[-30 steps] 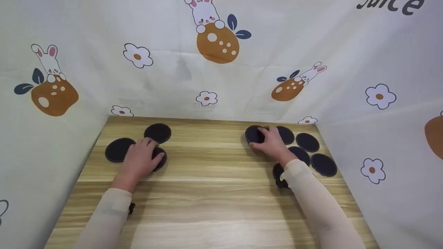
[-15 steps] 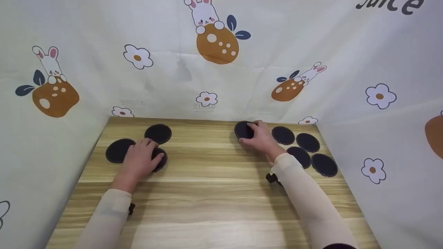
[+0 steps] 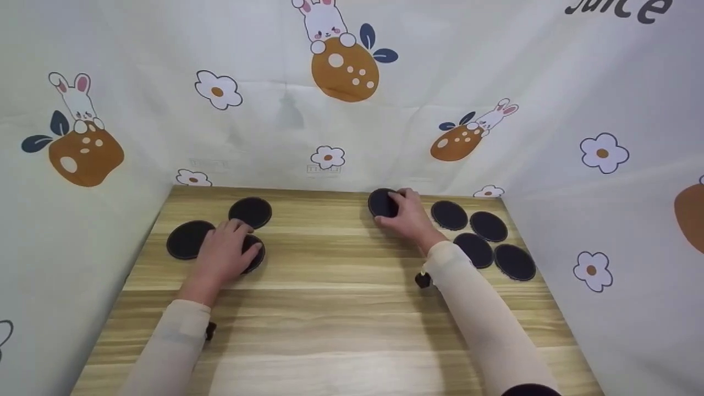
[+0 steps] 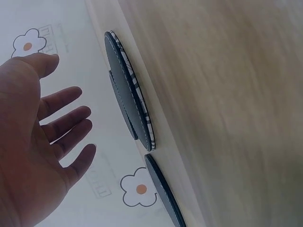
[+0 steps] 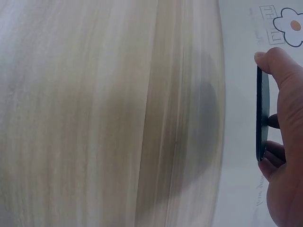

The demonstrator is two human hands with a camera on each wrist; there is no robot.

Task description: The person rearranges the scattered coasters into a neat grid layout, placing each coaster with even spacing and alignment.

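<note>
Head view: right hand (image 3: 411,221) is pinching 1 black disc (image 3: 382,204) by its rim (best spot imo, it's looking light and stiff) above the far table (image 3: 324,324), left hand (image 3: 221,252) is holding nothing.

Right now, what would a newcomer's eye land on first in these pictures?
Probably the black disc the right hand holds above the table, near its far edge. Four black discs cluster at the table's right, and three discs lie at left near the left hand. Then a printed rabbit and orange fruit, high in the middle of the backdrop.
</note>
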